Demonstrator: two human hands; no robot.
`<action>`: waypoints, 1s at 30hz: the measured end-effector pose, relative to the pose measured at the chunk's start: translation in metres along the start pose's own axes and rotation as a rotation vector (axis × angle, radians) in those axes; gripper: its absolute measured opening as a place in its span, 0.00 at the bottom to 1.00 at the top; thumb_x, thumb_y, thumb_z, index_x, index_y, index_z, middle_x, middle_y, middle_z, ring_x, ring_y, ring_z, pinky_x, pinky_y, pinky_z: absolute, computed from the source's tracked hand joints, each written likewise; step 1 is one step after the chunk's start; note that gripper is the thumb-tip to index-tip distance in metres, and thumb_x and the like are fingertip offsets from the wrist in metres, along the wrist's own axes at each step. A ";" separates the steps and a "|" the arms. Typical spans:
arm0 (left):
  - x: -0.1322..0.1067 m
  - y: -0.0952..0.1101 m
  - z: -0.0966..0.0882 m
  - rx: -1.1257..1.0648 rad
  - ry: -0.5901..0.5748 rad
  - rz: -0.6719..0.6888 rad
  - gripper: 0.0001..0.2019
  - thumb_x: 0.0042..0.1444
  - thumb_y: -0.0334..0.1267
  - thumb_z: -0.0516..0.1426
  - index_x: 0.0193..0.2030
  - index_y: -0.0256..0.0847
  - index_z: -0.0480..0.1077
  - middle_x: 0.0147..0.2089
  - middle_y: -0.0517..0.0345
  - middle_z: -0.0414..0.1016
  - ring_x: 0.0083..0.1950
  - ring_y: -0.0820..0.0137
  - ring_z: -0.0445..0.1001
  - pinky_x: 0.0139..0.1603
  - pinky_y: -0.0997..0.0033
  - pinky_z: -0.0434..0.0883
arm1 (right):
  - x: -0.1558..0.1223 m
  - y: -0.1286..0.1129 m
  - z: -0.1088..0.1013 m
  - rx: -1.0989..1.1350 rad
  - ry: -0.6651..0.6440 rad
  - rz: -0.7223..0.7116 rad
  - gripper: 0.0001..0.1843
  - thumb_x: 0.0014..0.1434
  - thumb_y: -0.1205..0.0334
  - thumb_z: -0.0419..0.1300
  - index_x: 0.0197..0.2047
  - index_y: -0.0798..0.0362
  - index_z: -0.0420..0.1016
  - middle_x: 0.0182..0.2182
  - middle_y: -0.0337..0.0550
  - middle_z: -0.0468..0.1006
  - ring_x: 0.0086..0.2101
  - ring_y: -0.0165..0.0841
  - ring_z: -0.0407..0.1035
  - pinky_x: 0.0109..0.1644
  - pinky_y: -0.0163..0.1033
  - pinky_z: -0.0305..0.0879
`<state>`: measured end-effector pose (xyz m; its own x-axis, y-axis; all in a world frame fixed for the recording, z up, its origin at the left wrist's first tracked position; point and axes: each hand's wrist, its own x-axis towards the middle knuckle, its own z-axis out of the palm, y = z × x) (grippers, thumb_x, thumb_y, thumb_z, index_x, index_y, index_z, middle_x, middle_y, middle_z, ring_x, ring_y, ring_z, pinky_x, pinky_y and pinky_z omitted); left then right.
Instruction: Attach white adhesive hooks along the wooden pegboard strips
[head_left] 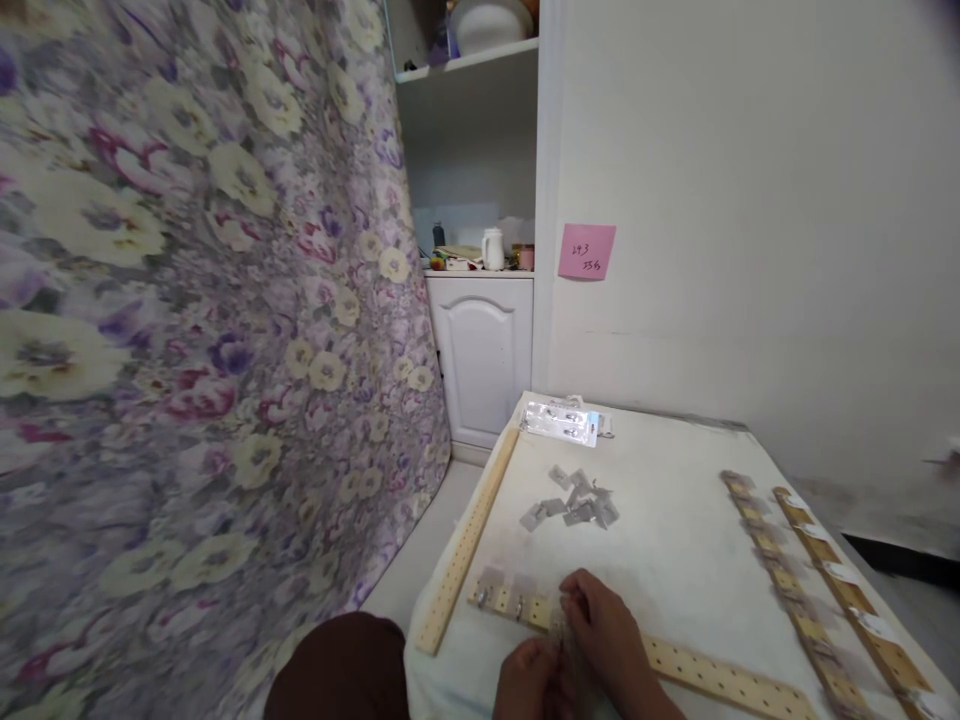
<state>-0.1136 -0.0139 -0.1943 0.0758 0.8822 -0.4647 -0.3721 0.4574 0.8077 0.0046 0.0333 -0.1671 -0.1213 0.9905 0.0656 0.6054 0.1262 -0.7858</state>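
My left hand (529, 680) and my right hand (606, 632) are close together over a pale wooden strip (720, 675) with rows of holes. Between them is a small clear plastic piece with a metal hook (559, 632), partly hidden by my fingers. The fingers of both hands are closed at its edges. Left of my hands, the same strip carries two metal hooks (519, 606) with clear plastic squares behind them. Beyond my hands lies a loose pile of clear hook squares (589, 505) on the white-covered table (652, 480).
A second holed wooden strip (465, 550) runs along the table's left edge. Two more strips stand at the right, one with clear squares (784, 580), the other with white pieces (840, 572). A clear plastic package (560, 423) lies at the back. A floral curtain (225, 350) hangs at left.
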 end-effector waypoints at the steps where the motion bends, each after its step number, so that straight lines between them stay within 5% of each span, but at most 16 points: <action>1: 0.002 -0.001 0.000 -0.012 0.009 -0.005 0.21 0.35 0.57 0.59 0.22 0.41 0.59 0.13 0.65 0.67 0.10 0.79 0.60 0.13 0.78 0.46 | 0.001 -0.001 0.001 -0.023 0.005 0.016 0.07 0.54 0.61 0.50 0.34 0.48 0.68 0.29 0.38 0.75 0.32 0.34 0.69 0.36 0.37 0.60; 17: 0.009 0.001 0.008 0.003 0.220 -0.026 0.17 0.37 0.53 0.54 0.24 0.42 0.59 0.13 0.66 0.68 0.09 0.79 0.60 0.11 0.79 0.45 | 0.003 0.014 0.013 -0.057 0.037 -0.009 0.10 0.52 0.61 0.52 0.38 0.50 0.69 0.34 0.41 0.73 0.36 0.33 0.68 0.41 0.35 0.61; 30: 0.008 0.004 0.012 -0.002 0.219 -0.038 0.18 0.35 0.55 0.55 0.24 0.42 0.59 0.13 0.66 0.67 0.10 0.79 0.59 0.13 0.78 0.46 | 0.003 0.009 0.011 -0.116 0.005 0.041 0.12 0.50 0.61 0.53 0.40 0.49 0.69 0.35 0.40 0.74 0.37 0.33 0.69 0.41 0.34 0.60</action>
<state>-0.1036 -0.0035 -0.1906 -0.1128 0.8192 -0.5623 -0.3749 0.4890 0.7876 0.0012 0.0368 -0.1809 -0.0911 0.9951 0.0378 0.6970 0.0908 -0.7113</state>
